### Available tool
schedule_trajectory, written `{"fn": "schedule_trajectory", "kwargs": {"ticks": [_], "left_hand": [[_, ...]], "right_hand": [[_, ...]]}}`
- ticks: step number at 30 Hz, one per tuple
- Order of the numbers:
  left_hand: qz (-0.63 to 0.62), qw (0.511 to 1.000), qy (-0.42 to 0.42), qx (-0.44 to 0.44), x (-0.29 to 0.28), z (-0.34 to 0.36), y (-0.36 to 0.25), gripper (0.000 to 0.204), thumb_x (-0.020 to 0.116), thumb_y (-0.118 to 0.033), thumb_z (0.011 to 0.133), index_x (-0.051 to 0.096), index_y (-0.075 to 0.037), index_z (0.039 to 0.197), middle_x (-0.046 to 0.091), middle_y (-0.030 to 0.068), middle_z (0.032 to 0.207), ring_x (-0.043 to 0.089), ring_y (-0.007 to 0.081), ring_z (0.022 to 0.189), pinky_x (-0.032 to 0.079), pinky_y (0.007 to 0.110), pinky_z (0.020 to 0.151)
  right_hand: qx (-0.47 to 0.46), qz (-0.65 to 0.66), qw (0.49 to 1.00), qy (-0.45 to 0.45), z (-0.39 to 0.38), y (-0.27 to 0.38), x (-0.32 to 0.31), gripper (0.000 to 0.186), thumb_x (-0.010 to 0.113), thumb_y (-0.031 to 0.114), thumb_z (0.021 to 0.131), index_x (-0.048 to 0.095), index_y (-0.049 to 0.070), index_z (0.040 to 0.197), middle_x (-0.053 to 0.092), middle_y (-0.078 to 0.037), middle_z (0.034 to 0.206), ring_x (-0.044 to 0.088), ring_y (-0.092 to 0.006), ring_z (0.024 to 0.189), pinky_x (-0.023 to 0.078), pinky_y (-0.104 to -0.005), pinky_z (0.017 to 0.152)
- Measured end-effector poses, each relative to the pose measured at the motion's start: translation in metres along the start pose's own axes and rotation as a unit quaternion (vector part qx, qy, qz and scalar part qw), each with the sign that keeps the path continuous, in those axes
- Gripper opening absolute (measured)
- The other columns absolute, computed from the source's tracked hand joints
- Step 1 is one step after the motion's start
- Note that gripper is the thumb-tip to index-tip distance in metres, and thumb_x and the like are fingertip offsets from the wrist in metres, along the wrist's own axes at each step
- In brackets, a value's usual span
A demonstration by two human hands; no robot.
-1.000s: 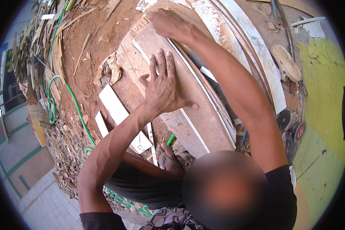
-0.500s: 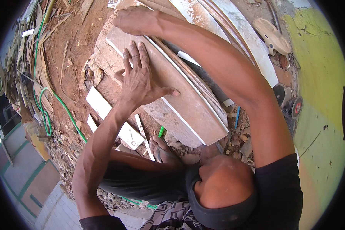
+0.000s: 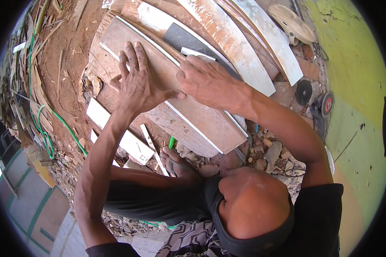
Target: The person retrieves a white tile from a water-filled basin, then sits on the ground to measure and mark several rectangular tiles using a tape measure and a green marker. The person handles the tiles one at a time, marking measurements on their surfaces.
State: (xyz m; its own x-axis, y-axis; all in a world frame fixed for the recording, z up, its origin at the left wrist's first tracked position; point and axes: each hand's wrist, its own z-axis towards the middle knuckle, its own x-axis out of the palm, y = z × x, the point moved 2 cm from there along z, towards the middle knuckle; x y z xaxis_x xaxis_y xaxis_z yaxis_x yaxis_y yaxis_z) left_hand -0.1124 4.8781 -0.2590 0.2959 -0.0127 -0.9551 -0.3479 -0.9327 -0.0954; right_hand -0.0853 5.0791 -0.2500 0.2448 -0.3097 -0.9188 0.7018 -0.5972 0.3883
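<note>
A long, narrow tile strip (image 3: 203,124) with a brown face and white edges lies across a rough slab (image 3: 182,139). My left hand (image 3: 139,85) presses flat on it, fingers spread and thumb pointing right. My right hand (image 3: 208,81) is closed at the strip's far long edge, close to my left thumb. What its fingers grip, if anything, is hidden. Just beyond that hand are a small white strip (image 3: 197,53) and a dark grey piece (image 3: 180,38).
Long white tile strips (image 3: 240,49) lie at the far right. An angle grinder (image 3: 324,107) and a black disc (image 3: 303,92) sit by the yellow-green wall (image 3: 360,85). White offcuts (image 3: 120,130) lie near my foot (image 3: 176,160). A green hose (image 3: 68,122) crosses the rubble at left.
My right hand has come back from the strip's far left end to about its middle, along the far edge. My left hand stays spread on the strip. The whole view has shifted slightly.
</note>
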Motion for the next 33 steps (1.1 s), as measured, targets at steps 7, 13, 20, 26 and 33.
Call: {"fn": "schedule_trajectory", "kwargs": {"ticks": [7,13,20,26,33], "left_hand": [[-0.003,1.000,0.003,-0.006,0.001,-0.001,-0.003,0.169,0.075,-0.092,0.039,0.011,0.016,0.152,0.010,0.0425,0.156,0.004,0.0552,0.148,0.007,0.059,0.123],[-0.007,1.000,0.018,-0.020,-0.002,-0.001,-0.002,0.168,0.075,-0.092,0.039,0.012,0.015,0.152,0.010,0.0414,0.157,0.004,0.0550,0.148,0.007,0.059,0.123],[-0.010,1.000,0.001,-0.005,-0.002,-0.002,-0.002,0.166,0.076,-0.091,0.042,0.012,0.015,0.152,0.011,0.0412,0.157,0.004,0.0535,0.149,0.006,0.058,0.123],[-0.020,0.999,0.028,-0.035,-0.008,-0.002,-0.008,0.164,0.079,-0.087,0.043,0.011,0.013,0.154,0.011,0.0404,0.158,0.007,0.0551,0.148,0.009,0.060,0.122],[-0.003,0.998,-0.062,-0.010,0.004,-0.004,-0.004,0.152,0.075,-0.086,0.055,0.013,0.010,0.155,0.013,0.0383,0.156,0.009,0.0553,0.147,0.022,0.067,0.116]], "right_hand": [[0.056,0.033,0.998,0.022,-0.089,0.032,-0.008,0.016,0.063,0.008,0.078,0.063,-0.004,0.088,0.055,-0.013,0.094,0.056,-0.0253,0.099,0.055,-0.0362,0.076],[0.072,0.055,0.995,0.043,-0.159,0.056,-0.011,0.018,0.063,0.007,0.076,0.062,-0.006,0.089,0.053,-0.012,0.089,0.056,-0.0263,0.090,0.053,-0.0370,0.068],[0.215,0.196,0.950,-0.109,-0.155,0.044,-0.017,0.021,0.062,-0.004,0.081,0.060,-0.005,0.102,0.059,-0.018,0.090,0.061,-0.0347,0.086,0.053,-0.0414,0.072],[0.333,0.276,0.884,-0.179,-0.173,0.051,0.004,0.013,0.060,-0.003,0.092,0.061,-0.003,0.104,0.062,-0.020,0.094,0.063,-0.0377,0.083,0.052,-0.0436,0.074],[0.378,0.333,0.832,-0.233,-0.198,0.078,0.022,0.008,0.061,-0.001,0.093,0.063,-0.004,0.100,0.063,-0.019,0.097,0.065,-0.0347,0.086,0.052,-0.0397,0.076]]}}
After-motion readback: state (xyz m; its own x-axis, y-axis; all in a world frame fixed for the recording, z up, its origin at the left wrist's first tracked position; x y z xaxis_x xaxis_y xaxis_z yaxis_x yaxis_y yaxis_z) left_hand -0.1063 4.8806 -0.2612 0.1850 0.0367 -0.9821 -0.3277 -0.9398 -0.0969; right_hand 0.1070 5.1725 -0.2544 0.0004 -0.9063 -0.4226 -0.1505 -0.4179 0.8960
